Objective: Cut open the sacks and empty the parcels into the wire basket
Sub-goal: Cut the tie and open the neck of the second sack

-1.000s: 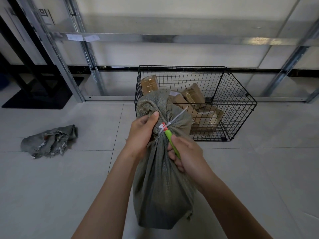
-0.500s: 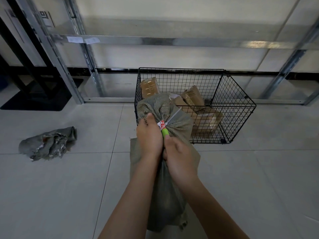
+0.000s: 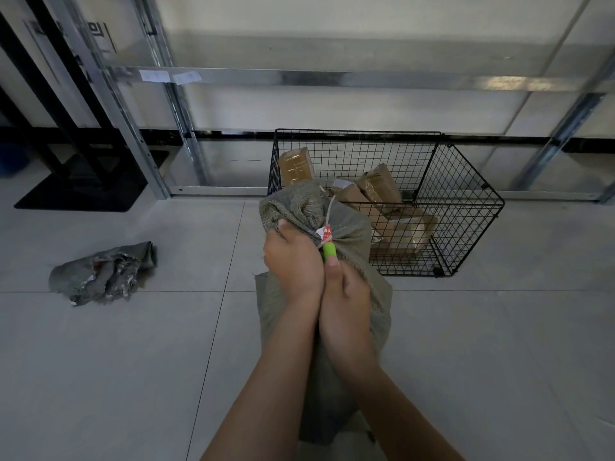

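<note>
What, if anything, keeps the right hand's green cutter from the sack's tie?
Probably nothing, so yes: the right hand holds the green cutter with its tip at the white tie round the neck of the sack. The left hand grips the neck beside it, leaving the tie uncovered.

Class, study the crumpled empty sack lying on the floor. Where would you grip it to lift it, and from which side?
Probably pinch the crumpled sack at its bunched end nearer the wire basket, coming from above. It lies slack on the floor, so only raised folds give fingers something to close on.
</note>
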